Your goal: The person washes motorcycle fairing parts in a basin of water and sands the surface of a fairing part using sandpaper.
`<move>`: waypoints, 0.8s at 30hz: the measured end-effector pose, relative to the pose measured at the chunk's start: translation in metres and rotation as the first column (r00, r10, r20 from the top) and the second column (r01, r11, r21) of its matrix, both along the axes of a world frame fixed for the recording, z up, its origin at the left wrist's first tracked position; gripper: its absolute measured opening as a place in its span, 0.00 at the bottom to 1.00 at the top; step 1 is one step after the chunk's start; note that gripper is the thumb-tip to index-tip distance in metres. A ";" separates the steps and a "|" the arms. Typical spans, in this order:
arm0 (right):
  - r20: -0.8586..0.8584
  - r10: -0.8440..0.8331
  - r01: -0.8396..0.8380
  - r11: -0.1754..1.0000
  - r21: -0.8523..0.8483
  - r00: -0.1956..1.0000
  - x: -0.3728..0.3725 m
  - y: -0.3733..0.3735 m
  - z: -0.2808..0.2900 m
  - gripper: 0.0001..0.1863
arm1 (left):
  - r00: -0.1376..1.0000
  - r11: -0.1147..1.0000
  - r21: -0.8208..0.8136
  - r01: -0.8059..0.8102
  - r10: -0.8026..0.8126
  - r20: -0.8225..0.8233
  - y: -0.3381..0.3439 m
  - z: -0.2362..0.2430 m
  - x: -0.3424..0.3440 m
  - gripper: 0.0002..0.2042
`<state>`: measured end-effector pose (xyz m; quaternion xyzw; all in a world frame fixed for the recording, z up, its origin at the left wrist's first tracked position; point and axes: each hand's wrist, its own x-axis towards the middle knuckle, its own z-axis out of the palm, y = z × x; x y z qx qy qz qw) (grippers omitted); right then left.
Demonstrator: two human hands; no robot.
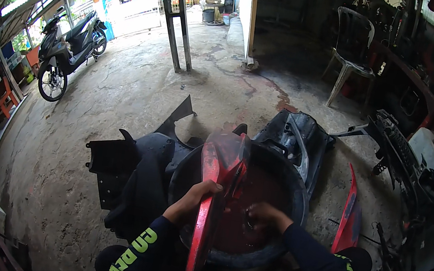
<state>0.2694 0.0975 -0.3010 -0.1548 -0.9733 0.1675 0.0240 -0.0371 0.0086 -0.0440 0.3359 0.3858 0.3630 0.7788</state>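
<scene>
My left hand [201,196] is closed around a long red motorcycle body panel [204,212], held upright over the near-left part of a round black tub [301,201]. The panel's upper end is broad, dull and greyish; its lower part narrows toward me. Reddish-brown water [262,190] fills the tub. At the water, right of the panel, is my right hand [267,215], its fingers curled downward. The fingertips are partly hidden, and whatever they hold cannot be made out.
Black plastic body panels [138,174] lie left of the tub, and another dark panel [300,142] behind it. A red panel [350,211] and a motorcycle frame [404,158] are on the right. Farther off stand a scooter [73,47], a metal post [176,17] and a plastic chair [349,57].
</scene>
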 end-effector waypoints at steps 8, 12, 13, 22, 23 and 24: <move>0.104 -0.601 0.586 0.705 -0.399 0.793 -0.056 0.003 0.274 0.15 | 0.994 0.998 0.064 -0.003 0.011 -0.111 -0.006 0.004 -0.007 0.17; -0.260 -0.450 0.500 0.848 0.176 0.854 -0.070 -0.042 0.306 0.17 | 0.990 0.996 0.088 -0.002 0.014 -0.141 -0.009 0.006 -0.004 0.15; -0.261 -0.449 0.500 0.847 0.181 0.854 -0.072 -0.052 0.301 0.17 | 0.989 0.994 0.108 0.020 -0.004 -0.145 -0.010 0.004 -0.005 0.15; -0.510 -0.010 0.265 0.863 0.429 0.860 -0.071 -0.036 0.269 0.11 | 0.993 0.989 0.137 0.049 -0.034 -0.111 -0.011 0.000 -0.006 0.14; -0.535 -0.073 0.302 0.885 0.355 0.842 -0.068 -0.023 0.275 0.11 | 0.991 0.985 0.169 0.046 -0.023 -0.133 -0.011 -0.001 -0.002 0.14; -0.539 -0.070 0.301 0.885 0.354 0.839 -0.067 -0.024 0.274 0.11 | 0.988 0.985 0.155 0.070 -0.047 -0.147 -0.012 0.001 -0.008 0.15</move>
